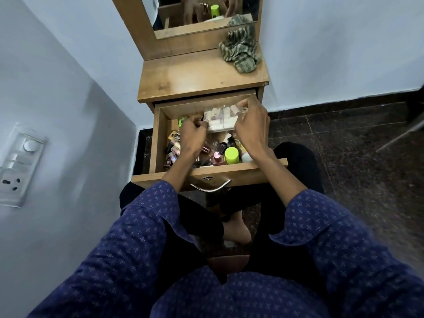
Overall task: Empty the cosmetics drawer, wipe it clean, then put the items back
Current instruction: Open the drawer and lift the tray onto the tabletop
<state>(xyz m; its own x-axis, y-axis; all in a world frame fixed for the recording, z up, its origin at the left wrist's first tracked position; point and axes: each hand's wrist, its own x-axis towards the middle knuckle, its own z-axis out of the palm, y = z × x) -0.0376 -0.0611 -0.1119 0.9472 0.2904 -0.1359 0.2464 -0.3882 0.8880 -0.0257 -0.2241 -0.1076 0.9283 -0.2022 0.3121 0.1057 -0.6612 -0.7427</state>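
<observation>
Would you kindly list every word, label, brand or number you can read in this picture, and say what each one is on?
None can be read.
Clear box held by the left hand and right hand: contents unlabelled from here.
Yellow packet in the drawer: print blurred.
Small bottles: labels too small.
Switch panel: no markings legible.

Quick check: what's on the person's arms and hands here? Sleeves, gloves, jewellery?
Both arms wear dark blue sleeves with a small pale star-like print, loose cuffs ending mid-forearm. The left hand and right hand are bare: no gloves, no watch visible. Rings cannot be made out.
</observation>
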